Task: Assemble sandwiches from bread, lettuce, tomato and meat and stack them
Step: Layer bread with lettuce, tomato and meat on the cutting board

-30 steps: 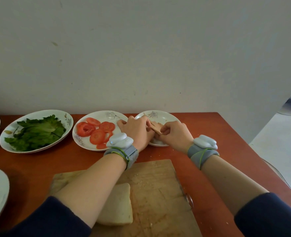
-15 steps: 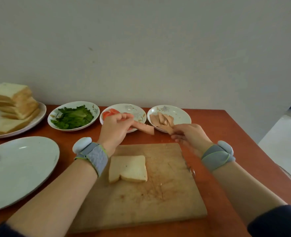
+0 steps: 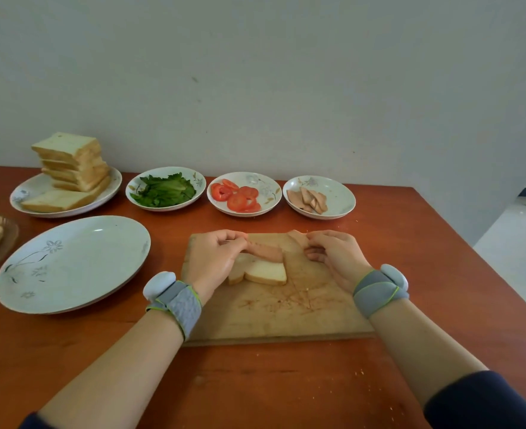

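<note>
Two meat slices held over the cutting board [image 3: 286, 311], just above and behind the bread slice [image 3: 266, 271] that lies flat on the board's near-left part. The left hand [image 3: 213, 258] pinches one end of the longer meat slice [image 3: 264, 251] between thumb and fingertips; this slice runs with its long axis left to right, tilted slightly down toward its free right end, which hangs over the far edge of the bread. The bread thus lies directly below and a little toward the person from the meat, and the left hand is the nearer of the two to it. The right hand [image 3: 329, 253], also closed in a pinch, holds a second, shorter piece of meat [image 3: 297, 236] well to the right of the bread; whether the two pieces touch cannot be told from this view. Judged from this layout, laying the left slice flat calls for a short drop toward the person. More meat remains in the small dish [image 3: 339, 196] behind.
</note>
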The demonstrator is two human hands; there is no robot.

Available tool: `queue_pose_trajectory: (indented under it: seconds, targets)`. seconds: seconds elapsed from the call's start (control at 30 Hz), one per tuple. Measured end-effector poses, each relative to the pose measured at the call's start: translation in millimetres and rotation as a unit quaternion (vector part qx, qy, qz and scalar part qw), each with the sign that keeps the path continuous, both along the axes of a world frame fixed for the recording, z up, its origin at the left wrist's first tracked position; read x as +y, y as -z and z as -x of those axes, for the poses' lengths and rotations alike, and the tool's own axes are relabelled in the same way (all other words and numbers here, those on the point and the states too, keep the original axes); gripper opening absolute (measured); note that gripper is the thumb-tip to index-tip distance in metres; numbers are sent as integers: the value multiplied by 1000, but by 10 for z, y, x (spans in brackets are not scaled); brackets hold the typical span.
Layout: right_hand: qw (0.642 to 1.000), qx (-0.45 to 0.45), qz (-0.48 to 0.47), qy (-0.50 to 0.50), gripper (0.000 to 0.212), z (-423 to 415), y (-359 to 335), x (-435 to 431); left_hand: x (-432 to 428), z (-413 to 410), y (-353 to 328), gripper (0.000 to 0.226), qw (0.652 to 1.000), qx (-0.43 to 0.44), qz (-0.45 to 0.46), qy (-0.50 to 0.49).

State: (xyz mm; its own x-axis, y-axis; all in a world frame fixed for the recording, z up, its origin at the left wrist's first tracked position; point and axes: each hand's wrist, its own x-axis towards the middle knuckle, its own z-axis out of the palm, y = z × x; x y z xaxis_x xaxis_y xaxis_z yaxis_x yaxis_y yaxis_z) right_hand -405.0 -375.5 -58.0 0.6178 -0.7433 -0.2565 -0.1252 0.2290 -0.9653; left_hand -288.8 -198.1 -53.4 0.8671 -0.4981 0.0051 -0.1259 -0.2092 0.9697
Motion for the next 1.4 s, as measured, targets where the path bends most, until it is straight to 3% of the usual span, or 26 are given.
queue_pose_trajectory:
  seconds: [0.37, 0.63, 0.77, 0.9, 1.03, 1.4]
  targets:
    - [997, 30, 66, -16, 14, 9, 30, 24, 86, -85, 153, 11, 989, -117, -90, 6]
    - [998, -36, -6, -48, 12, 0, -178, 178, 159, -181, 234, 23, 991, -115, -61, 20]
    - [983, -15, 54, -176, 15, -44, -288, 348, 165, -167, 238, 24, 997, -80, -7, -20]
    - [945, 64, 176, -267, 17, -105, -273, 436, 169, -180, 256, 26, 995, -94, 2, -20]
    - [923, 132, 244, -265, 19, -80, -255, 420, 156, -162, 262, 23, 994, -108, -29, -2]
    - [901, 165, 316, -246, 21, -88, -256, 482, 167, -136, 273, 20, 991, -117, -57, 26]
